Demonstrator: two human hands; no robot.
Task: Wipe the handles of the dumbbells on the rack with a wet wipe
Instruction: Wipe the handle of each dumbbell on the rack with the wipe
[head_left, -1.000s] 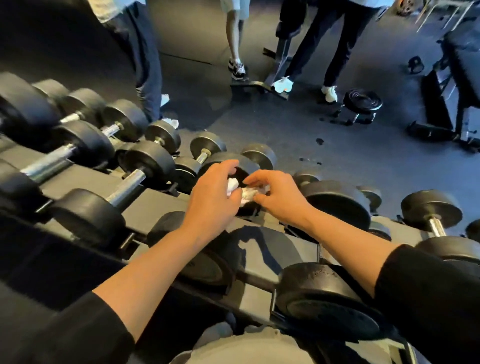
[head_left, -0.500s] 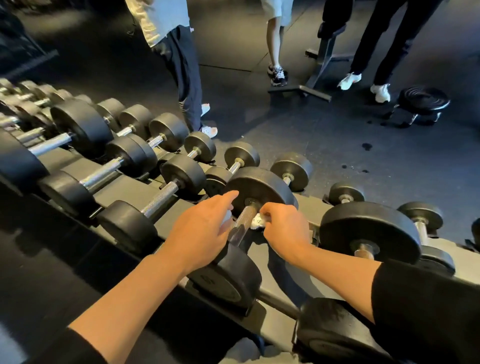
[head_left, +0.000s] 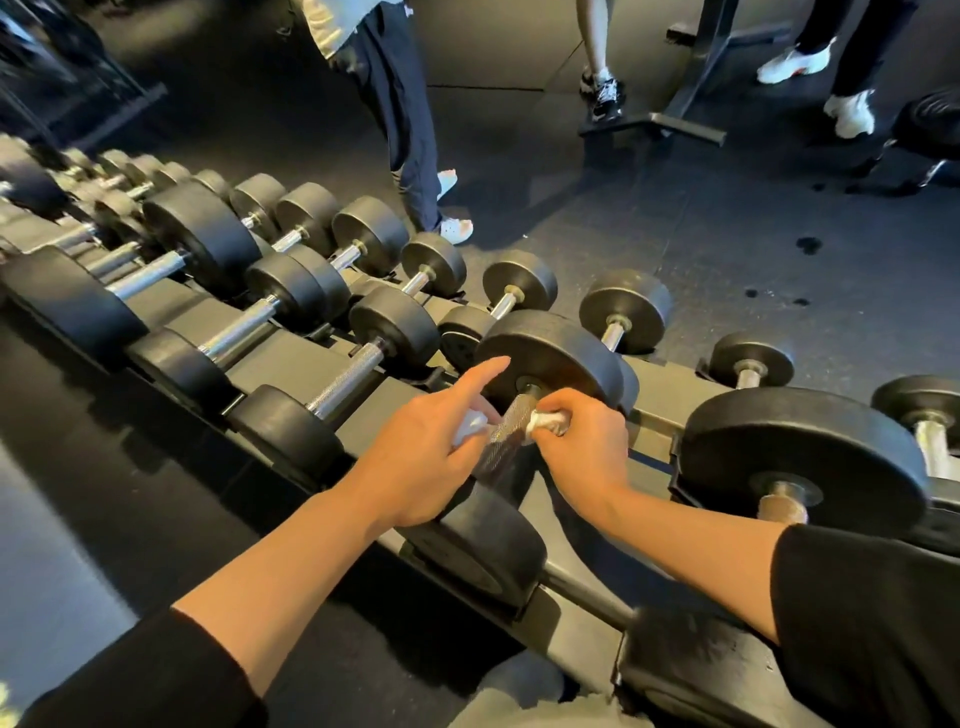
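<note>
A black dumbbell with a knurled steel handle (head_left: 506, 428) lies on the dark rack (head_left: 291, 364) right in front of me. A white wet wipe (head_left: 545, 420) runs under that handle and shows on both sides of it. My right hand (head_left: 587, 452) grips the right end of the wipe beside the handle. On the left side, my left hand (head_left: 426, 447) holds the other end of the wipe, its index finger stretched out toward the far weight head (head_left: 550, 353).
More dumbbells (head_left: 358, 364) fill the rack in two rows to the left and right. Beyond the rack, several people's legs (head_left: 410, 130) stand on the dark gym floor. A machine base (head_left: 654, 122) sits at the back right.
The view has risen and shifted left, bringing the handle into sight. Both hands lowered the wipe from in front of the weight head and looped it under the handle, one hand on each side.
</note>
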